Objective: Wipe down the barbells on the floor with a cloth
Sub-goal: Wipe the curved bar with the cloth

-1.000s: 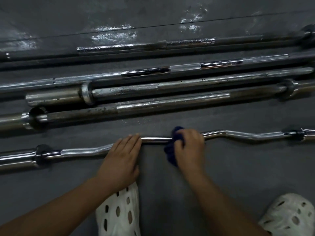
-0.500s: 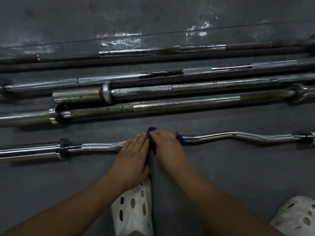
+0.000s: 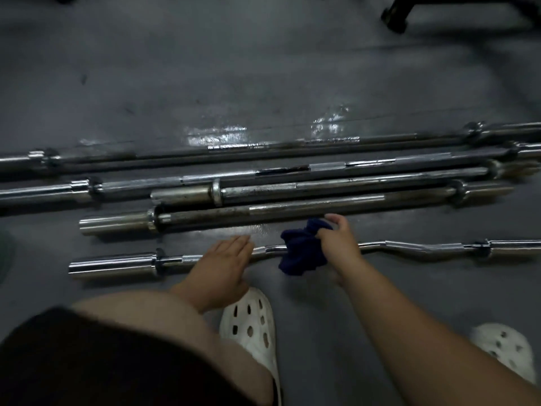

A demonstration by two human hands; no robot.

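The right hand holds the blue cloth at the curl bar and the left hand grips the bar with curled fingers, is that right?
Not quite. In the head view the left hand lies flat on the curl bar, fingers straight, not curled round it. The right hand does hold the blue cloth.

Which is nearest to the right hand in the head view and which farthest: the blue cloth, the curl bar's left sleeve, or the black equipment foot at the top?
From the right hand:
1. Blue cloth, gripped in the hand itself, over the curl bar.
2. Curl bar's left sleeve, far along the bar to the left, past the left hand.
3. Black equipment foot, at the top edge, beyond all the barbells.
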